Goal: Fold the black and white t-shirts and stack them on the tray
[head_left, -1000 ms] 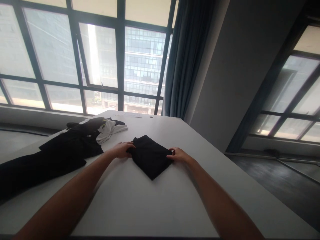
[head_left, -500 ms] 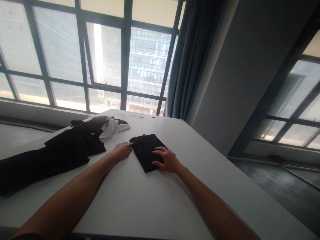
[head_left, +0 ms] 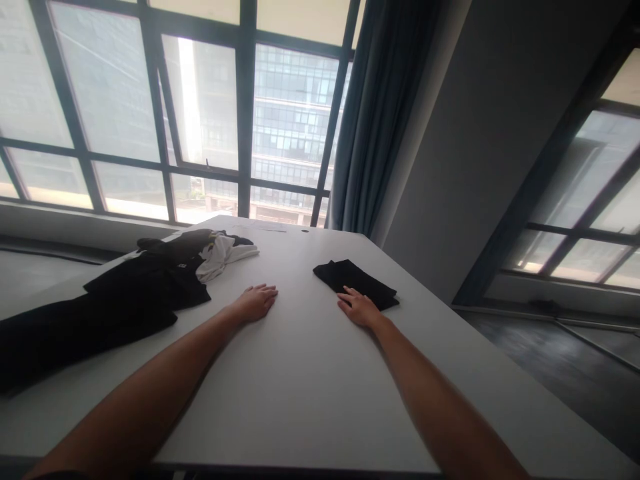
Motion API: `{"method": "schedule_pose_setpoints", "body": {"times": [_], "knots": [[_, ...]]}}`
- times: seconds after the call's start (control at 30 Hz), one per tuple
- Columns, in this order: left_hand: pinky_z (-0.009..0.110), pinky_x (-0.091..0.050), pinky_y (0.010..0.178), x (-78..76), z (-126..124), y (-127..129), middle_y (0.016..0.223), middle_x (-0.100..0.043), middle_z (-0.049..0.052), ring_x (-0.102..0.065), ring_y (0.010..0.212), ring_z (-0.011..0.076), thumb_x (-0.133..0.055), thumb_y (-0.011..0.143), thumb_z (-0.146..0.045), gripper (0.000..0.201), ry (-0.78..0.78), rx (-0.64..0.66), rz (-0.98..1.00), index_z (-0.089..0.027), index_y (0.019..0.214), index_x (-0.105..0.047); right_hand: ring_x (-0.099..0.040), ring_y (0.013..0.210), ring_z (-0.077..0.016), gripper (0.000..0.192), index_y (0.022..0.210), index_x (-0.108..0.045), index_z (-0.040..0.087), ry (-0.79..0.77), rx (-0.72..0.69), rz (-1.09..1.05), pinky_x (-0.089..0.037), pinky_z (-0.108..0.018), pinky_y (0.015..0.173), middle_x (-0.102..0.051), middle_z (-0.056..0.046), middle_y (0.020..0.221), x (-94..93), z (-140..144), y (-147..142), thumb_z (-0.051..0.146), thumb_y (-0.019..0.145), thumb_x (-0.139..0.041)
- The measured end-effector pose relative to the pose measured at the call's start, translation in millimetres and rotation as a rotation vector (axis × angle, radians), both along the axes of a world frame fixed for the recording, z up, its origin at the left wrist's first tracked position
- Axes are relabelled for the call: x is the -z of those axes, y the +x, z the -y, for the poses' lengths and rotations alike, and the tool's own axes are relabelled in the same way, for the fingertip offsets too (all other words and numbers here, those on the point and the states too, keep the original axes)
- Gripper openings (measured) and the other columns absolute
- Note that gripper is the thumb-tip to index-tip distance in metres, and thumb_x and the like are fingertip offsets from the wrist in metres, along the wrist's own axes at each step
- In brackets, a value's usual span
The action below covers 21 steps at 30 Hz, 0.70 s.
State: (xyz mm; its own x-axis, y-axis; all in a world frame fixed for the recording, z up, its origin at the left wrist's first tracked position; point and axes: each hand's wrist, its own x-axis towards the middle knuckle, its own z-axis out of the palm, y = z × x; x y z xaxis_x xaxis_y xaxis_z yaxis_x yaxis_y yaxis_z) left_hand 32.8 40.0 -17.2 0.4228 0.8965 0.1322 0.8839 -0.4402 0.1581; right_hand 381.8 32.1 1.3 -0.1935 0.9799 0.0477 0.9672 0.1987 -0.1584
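Observation:
A black garment [head_left: 357,279], folded into a flat rectangle, lies on the right half of the white table [head_left: 280,387]. My right hand [head_left: 359,308] rests on its near left edge with the fingers stretched out. My left hand [head_left: 256,303] lies flat on the bare tabletop, fingers extended, apart from the folded garment and holding nothing. To its left is a loose heap of black clothes [head_left: 145,283]. A crumpled white garment [head_left: 223,257] sits at the far right end of that heap.
Papers [head_left: 265,227] and a small dark round spot [head_left: 305,231] are at the table's far end. Behind it stand large windows [head_left: 200,107] and a blue-grey curtain [head_left: 370,133]. A grey pillar [head_left: 440,153] rises beyond the table's right edge.
The folded black garment has slid right and turned, with my right hand on it. My left hand has let go of its edge and now lies on the table.

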Motion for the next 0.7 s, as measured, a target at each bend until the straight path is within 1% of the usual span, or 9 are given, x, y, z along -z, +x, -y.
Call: {"method": "schedule_pose_setpoints", "body": {"times": [0.03, 0.1, 0.2, 0.33, 0.43, 0.53, 0.7], "knots": [[0.045, -0.029, 0.116, 0.2, -0.1, 0.1, 0.153, -0.044, 0.001, -0.036, 0.142, 0.0247, -0.033, 0.098, -0.038, 0.046, 0.004, 0.001, -0.003, -0.028, 0.139, -0.053, -0.021, 0.148, -0.026, 0.053, 0.145, -0.048, 0.025, 0.003, 0.082, 0.005, -0.02, -0.051, 0.117, -0.024, -0.006, 0.161, 4.7, -7.3, 13.1, 0.049, 0.099, -0.035], [0.046, -0.029, 0.116, -0.2, 0.7, 0.9, 0.152, -0.044, 0.001, -0.036, 0.142, 0.0258, -0.033, 0.098, -0.038, 0.047, 0.005, 0.005, 0.0, -0.028, 0.139, -0.052, -0.023, 0.147, -0.0269, 0.058, 0.146, -0.046, 0.024, 0.035, 0.192, 0.006, -0.02, -0.051, 0.116, -0.024, -0.009, 0.161, 12.5, -18.5, 34.7, 0.054, 0.098, -0.035], [0.049, -0.028, 0.116, -1.5, 3.2, 2.2, 0.152, -0.045, 0.001, -0.036, 0.142, 0.027, -0.033, 0.098, -0.037, 0.047, 0.002, 0.0, 0.016, -0.027, 0.139, -0.053, -0.025, 0.146, -0.0278, 0.061, 0.145, -0.047, 0.021, 0.05, 0.281, 0.008, -0.022, -0.049, 0.116, -0.028, -0.012, 0.159, 19.0, -28.4, 54.1, 0.056, 0.097, -0.036], [0.051, -0.029, 0.115, -3.3, 6.4, 3.6, 0.152, -0.045, 0.002, -0.036, 0.142, 0.0276, -0.034, 0.097, -0.035, 0.046, 0.001, -0.021, 0.027, -0.027, 0.138, -0.054, -0.019, 0.148, -0.03, 0.066, 0.148, -0.044, 0.022, -0.017, 0.326, 0.009, -0.019, -0.053, 0.116, -0.023, -0.012, 0.16, 19.7, -40.9, 67.7, 0.06, 0.094, -0.036], [0.051, -0.029, 0.115, -4.9, 8.6, 6.0, 0.151, -0.045, 0.002, -0.037, 0.141, 0.0271, -0.035, 0.097, -0.034, 0.045, 0.009, -0.032, 0.033, -0.027, 0.137, -0.055, -0.019, 0.148, -0.0326, 0.068, 0.148, -0.043, 0.024, -0.073, 0.343, 0.014, -0.021, -0.057, 0.115, -0.022, -0.012, 0.161, 19.3, -58.3, 80.2, 0.063, 0.092, -0.039], [0.051, -0.03, 0.115, -6.4, 10.3, 9.7, 0.15, -0.048, 0.002, -0.039, 0.14, 0.0275, -0.035, 0.097, -0.033, 0.045, 0.028, -0.054, 0.036, -0.027, 0.135, -0.056, -0.021, 0.147, -0.0355, 0.07, 0.147, -0.045, 0.025, -0.067, 0.373, 0.022, -0.023, -0.06, 0.112, -0.024, -0.014, 0.16, 20.1, -81.0, 93.2, 0.066, 0.09, -0.04], [0.052, -0.031, 0.113, -7.9, 11.9, 15.1, 0.147, -0.051, 0.003, -0.041, 0.137, 0.028, -0.035, 0.096, -0.033, 0.045, 0.05, -0.064, 0.033, -0.026, 0.134, -0.058, -0.02, 0.147, -0.0374, 0.076, 0.147, -0.045, 0.025, -0.045, 0.427, 0.019, -0.022, -0.061, 0.112, -0.025, -0.016, 0.159, 20.4, -118.2, 107.5, 0.073, 0.087, -0.038]]}}
